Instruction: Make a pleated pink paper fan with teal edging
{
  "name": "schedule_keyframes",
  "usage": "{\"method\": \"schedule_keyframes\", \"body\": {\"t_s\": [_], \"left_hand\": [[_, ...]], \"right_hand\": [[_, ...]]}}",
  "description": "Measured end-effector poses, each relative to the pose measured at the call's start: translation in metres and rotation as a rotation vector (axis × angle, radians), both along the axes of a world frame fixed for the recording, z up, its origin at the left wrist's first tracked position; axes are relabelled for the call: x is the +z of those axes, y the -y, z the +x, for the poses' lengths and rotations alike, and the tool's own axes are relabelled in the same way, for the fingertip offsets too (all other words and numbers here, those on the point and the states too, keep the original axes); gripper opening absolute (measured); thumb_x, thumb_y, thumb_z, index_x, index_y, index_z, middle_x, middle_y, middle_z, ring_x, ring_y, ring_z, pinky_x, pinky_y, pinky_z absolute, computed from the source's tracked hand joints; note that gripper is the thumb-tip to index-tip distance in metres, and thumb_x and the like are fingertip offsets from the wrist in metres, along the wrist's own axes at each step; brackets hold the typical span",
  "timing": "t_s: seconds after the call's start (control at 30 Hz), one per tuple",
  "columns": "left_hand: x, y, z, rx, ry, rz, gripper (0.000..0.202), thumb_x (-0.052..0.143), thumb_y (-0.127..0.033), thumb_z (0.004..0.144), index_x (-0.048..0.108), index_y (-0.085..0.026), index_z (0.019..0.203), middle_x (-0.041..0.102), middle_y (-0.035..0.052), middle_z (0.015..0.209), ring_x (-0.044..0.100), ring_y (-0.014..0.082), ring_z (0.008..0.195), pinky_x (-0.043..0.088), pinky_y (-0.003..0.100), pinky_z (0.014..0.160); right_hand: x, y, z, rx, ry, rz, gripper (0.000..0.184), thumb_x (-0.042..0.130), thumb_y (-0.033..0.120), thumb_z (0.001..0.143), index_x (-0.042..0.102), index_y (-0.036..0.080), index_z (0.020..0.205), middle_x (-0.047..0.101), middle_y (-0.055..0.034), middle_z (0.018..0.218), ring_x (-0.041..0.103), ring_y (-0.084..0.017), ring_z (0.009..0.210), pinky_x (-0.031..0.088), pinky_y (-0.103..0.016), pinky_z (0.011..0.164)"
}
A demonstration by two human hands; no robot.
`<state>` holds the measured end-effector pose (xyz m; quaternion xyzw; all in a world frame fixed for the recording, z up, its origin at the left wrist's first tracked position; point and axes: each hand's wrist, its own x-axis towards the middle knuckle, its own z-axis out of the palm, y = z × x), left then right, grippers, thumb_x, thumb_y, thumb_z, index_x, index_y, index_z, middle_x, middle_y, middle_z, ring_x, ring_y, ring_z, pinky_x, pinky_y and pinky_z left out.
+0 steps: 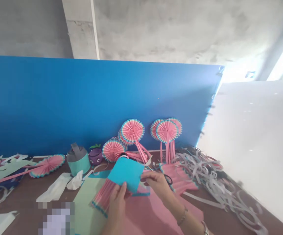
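My left hand (118, 199) is closed around a strip of pleated pink paper (104, 195) with a blue zigzag edge, thumb on top. A bright blue square of paper (126, 170) lies tilted over the pleats, its lower corner at my left thumb. At the right side of this blue square, my right hand (155, 182) has its fingertips pinched together at the edge. Under both hands are a pink sheet (146, 212) and a pale green sheet (89, 195). Black scissor handles (168, 179) show partly behind my right wrist.
Round pink paper fans (132, 130) lean on the blue partition (82, 104). A teal and grey container (78, 161) and a purple pot (95, 156) stand at the back. White paper strips (212, 179) pile up on the right. Crumpled tissue (75, 181) lies at the left.
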<state>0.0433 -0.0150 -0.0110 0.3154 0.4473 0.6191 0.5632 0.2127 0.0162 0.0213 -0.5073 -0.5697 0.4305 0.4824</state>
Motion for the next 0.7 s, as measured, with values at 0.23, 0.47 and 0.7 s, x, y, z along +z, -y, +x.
{"method": "schedule_keyframes", "body": {"t_s": [0.23, 0.47, 0.7], "left_hand": [[0.002, -0.002, -0.006, -0.064, 0.019, 0.037, 0.050, 0.071, -0.043, 0.069, 0.060, -0.017, 0.111, 0.070, 0.0084, 0.098, 0.065, 0.0224, 0.084, 0.049, 0.032, 0.075], [0.006, -0.001, -0.003, -0.070, 0.090, 0.058, 0.060, 0.078, -0.036, 0.060, 0.058, -0.018, 0.113, 0.071, 0.0079, 0.097, 0.066, 0.0228, 0.085, 0.050, 0.033, 0.076], [0.003, -0.001, -0.004, -0.076, 0.013, -0.006, 0.052, 0.074, -0.048, 0.063, 0.062, -0.017, 0.103, 0.070, 0.0104, 0.096, 0.065, 0.0236, 0.085, 0.051, 0.033, 0.074]], "right_hand": [[-0.009, 0.005, 0.064, -0.280, 1.128, 0.040, 0.023, 0.047, 0.018, 0.082, 0.068, 0.012, 0.091, 0.067, -0.0151, 0.091, 0.060, -0.030, 0.094, 0.041, -0.034, 0.076], [-0.009, 0.013, 0.051, -0.232, 1.315, -0.061, 0.031, 0.043, 0.015, 0.087, 0.061, 0.012, 0.111, 0.065, -0.0147, 0.100, 0.061, -0.028, 0.094, 0.039, -0.032, 0.071], [-0.001, 0.016, 0.051, -0.246, 1.361, -0.081, 0.028, 0.044, 0.013, 0.084, 0.064, 0.010, 0.104, 0.067, -0.0165, 0.098, 0.062, -0.029, 0.093, 0.039, -0.033, 0.072]]}}
